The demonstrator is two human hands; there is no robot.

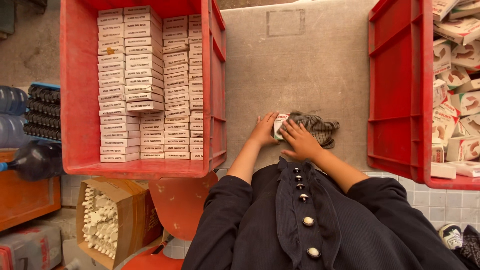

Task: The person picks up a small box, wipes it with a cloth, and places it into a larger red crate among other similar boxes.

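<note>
Box in hand: a small white cardboard box with green and red print (278,126) lies flat on the grey worktop (310,75), near the person's body, between the two hands.
Handling: it looks light and stiff-walled but easy to crush; thin card like this is best taken by its two long sides or its short ends, not pressed on the flat face. The surface looks smooth, so a light pinch should do.
Left hand: the left hand (263,131) lies flat with fingers stretched and close together, resting against the left edge of the box; it grips nothing.
Right hand: the right hand (299,140) is spread narrowly, fingers curved over the right part of the box and the near edge of the cloth; whether the fingertips press the box or the cloth I cannot tell.
Cloth: a crumpled grey checked cloth (317,127) lies just right of the box, touching it; soft and limp.
Left crate: a red plastic crate (80,100) on the left holds neat rows of closed white boxes (145,85), stacked on edge.
Right crate: a second red plastic crate (400,90) on the right holds loose, jumbled white boxes with red print (457,100).
Below the table: an open brown carton of white plastic parts (107,220) stands at the near left.
</note>
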